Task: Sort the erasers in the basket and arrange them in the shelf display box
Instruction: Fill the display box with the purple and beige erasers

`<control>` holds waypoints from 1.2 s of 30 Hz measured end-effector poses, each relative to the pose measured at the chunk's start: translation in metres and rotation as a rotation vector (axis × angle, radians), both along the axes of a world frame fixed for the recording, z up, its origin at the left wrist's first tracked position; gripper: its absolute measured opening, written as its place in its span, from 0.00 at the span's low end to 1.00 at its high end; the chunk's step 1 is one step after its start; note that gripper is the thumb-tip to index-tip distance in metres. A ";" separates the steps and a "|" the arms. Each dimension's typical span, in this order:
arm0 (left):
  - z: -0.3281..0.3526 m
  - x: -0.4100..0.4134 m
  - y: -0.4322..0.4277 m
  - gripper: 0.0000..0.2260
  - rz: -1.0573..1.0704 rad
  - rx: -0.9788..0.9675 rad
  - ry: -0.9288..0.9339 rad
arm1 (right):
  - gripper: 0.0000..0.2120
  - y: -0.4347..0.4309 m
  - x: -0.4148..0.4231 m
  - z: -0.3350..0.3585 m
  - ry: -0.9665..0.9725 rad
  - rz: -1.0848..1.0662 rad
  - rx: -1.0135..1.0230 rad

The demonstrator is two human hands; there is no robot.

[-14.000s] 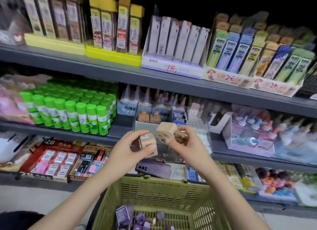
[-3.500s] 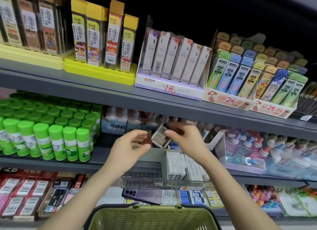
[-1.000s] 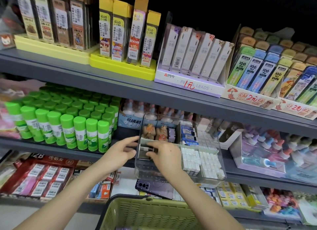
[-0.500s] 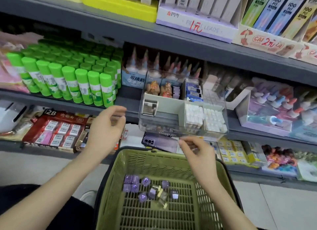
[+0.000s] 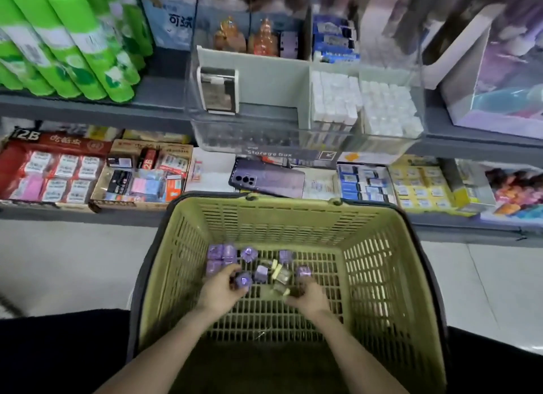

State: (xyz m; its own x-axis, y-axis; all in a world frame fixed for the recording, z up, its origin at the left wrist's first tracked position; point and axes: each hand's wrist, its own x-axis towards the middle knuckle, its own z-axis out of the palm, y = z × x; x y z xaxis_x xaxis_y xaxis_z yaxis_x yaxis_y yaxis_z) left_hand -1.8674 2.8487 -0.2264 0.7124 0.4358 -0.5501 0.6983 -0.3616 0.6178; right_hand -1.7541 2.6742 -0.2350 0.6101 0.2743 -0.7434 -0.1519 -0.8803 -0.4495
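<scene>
Reaching into the green basket (image 5: pixel 382 276), both hands are working among the small erasers lying loose on its slotted floor. The left hand (image 5: pixel 221 289) is curling thumb and fingers round one purple eraser (image 5: pixel 243 280). The right hand (image 5: pixel 308 299) is stretching its fingers toward a pale wrapped eraser (image 5: pixel 281 288), but blur is hiding whether they are pinching it or only touching it. More purple erasers (image 5: pixel 221 252) are sitting just beyond the left hand.

These little cubes are looking light and firm, and their glossy wrappers are probably making them slippery, so pinching across two opposite flat faces is likely the surest hold.

The clear display box (image 5: pixel 305 135) is standing on the shelf above, its front-left compartment holding only one boxed item (image 5: pixel 219 91). A purple phone (image 5: pixel 267 179) is lying on the lower shelf beneath the box, and green glue sticks (image 5: pixel 73 41) are crowding the shelf to the box's left. The basket's far wall is rising between the hands and the shelves.
</scene>
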 end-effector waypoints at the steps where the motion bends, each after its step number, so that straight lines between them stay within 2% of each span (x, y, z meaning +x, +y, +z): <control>1: -0.007 0.005 -0.007 0.27 -0.026 0.039 0.023 | 0.23 0.003 -0.001 -0.004 -0.018 0.051 -0.013; 3: -0.015 0.016 -0.018 0.29 -0.121 0.180 0.037 | 0.23 0.009 -0.002 -0.012 -0.101 0.154 -0.062; 7: -0.023 0.039 -0.032 0.27 -0.232 0.367 0.016 | 0.15 0.015 -0.001 -0.018 -0.194 0.180 -0.071; 17: -0.041 0.078 -0.039 0.22 -0.423 0.565 0.078 | 0.09 -0.012 0.024 -0.035 -0.071 0.016 -0.088; 20: -0.044 0.082 -0.039 0.21 -0.430 0.560 0.084 | 0.12 -0.020 0.034 -0.030 -0.074 -0.080 -0.098; 22: -0.046 0.082 -0.036 0.21 -0.397 0.521 0.062 | 0.17 -0.020 0.040 -0.024 -0.188 -0.098 -0.121; 25: -0.044 0.078 -0.031 0.23 -0.388 0.492 0.015 | 0.27 -0.009 0.048 -0.022 -0.277 -0.001 -0.028; 28: -0.042 0.077 -0.025 0.25 -0.324 0.428 -0.061 | 0.24 0.001 0.052 -0.030 -0.249 0.082 0.004; 31: -0.041 0.089 -0.026 0.26 -0.318 0.446 -0.114 | 0.18 0.002 0.057 -0.035 -0.232 -0.110 0.108; 36: -0.048 0.123 -0.050 0.24 -0.444 0.525 -0.001 | 0.19 -0.008 0.066 -0.029 -0.127 -0.379 0.255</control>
State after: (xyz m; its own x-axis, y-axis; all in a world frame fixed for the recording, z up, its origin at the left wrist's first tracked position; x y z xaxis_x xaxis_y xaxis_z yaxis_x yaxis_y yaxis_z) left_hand -1.7444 2.7991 -0.2741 0.8852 0.3114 -0.3456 0.4147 -0.8648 0.2831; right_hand -1.6880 2.6663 -0.2638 0.7844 0.1785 -0.5941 -0.3709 -0.6326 -0.6799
